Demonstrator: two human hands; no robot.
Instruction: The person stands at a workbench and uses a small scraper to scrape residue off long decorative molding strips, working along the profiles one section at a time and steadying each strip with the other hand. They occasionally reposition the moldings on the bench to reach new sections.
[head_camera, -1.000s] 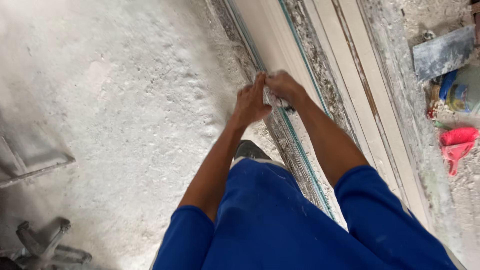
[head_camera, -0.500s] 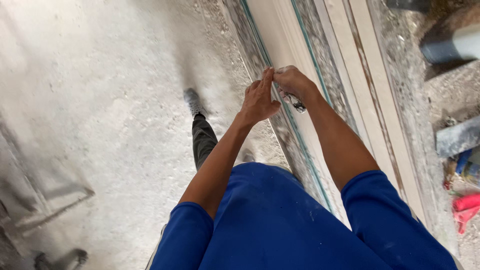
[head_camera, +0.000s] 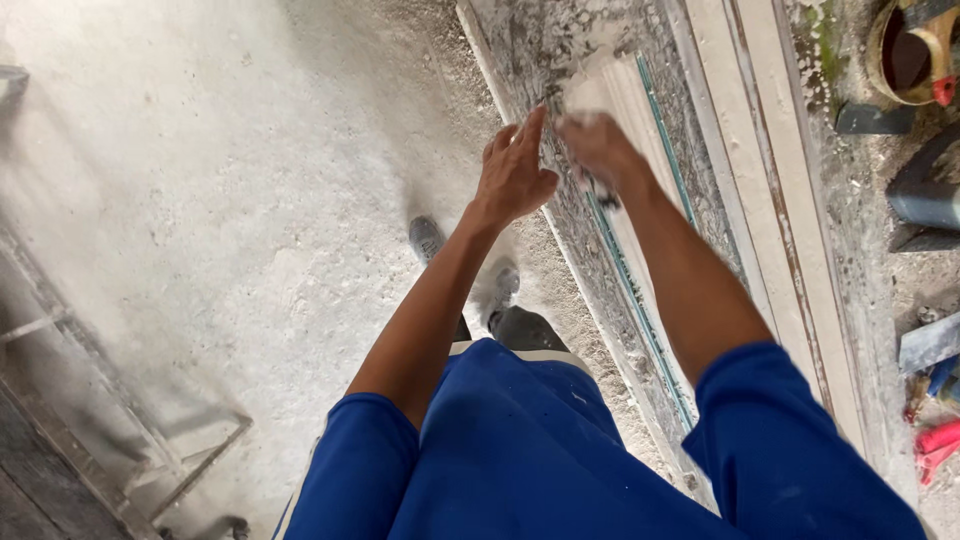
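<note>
A bare, dusty grey concrete floor (head_camera: 200, 200) spreads wide on the left, with open room between a thin metal frame (head_camera: 120, 400) near the lower left edge and the person's grey shoes (head_camera: 428, 238). The left hand (head_camera: 515, 175) is raised with its fingers released and spread, holding nothing, just beside the long pale stone strip with a green edge line (head_camera: 625, 110). The right hand (head_camera: 600, 150) is blurred above that strip; whether its fingers grip anything cannot be told. Further right lie parallel cream-coloured stone slabs (head_camera: 760, 150), then rubble with a round rusty bucket (head_camera: 905, 55).
</note>
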